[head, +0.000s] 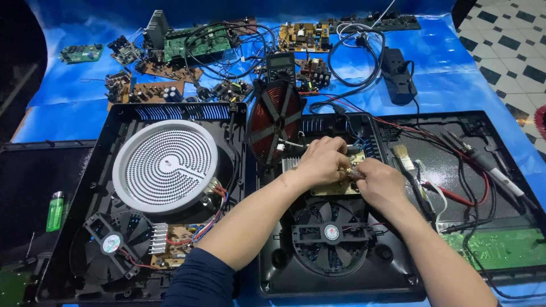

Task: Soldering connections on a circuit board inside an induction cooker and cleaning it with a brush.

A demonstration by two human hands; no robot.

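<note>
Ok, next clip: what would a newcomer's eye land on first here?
Probably the white heating disc, studded with dots, in the opened black housing at left. Next, the copper-red coil tipped up on edge at centre, just behind the left hand and right hand, which meet over a small board above a black fan. Loose circuit boards and cables litter the blue sheet behind.
</note>
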